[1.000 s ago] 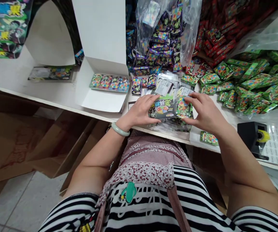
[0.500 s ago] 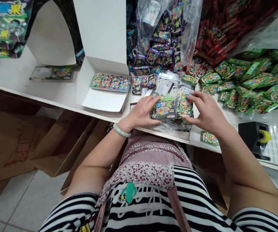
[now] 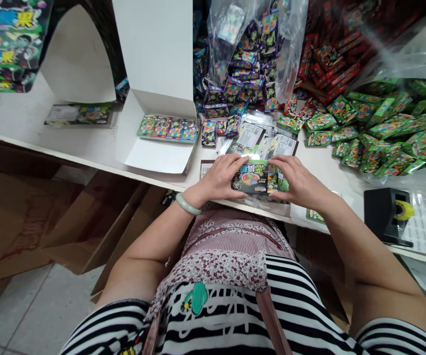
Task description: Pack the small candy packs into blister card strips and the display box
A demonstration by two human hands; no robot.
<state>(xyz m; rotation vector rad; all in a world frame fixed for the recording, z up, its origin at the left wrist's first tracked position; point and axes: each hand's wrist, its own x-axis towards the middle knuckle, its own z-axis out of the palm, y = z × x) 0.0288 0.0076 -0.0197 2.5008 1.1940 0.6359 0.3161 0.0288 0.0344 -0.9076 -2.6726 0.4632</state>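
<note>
While the left hand (image 3: 218, 178) pinches the left end of a green printed packet (image 3: 250, 176), its long axis runs sideways along the worktop (image 3: 98, 148) edge, and the right hand (image 3: 299, 181) grips the right end.

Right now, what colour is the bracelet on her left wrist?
Pale green bracelet, clearest in the head view.

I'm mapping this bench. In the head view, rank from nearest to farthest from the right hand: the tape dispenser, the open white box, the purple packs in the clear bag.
From the right hand:
1. Tape dispenser, to its right.
2. Purple packs, behind it in the clear bag.
3. Open white box, far to its left.
</note>
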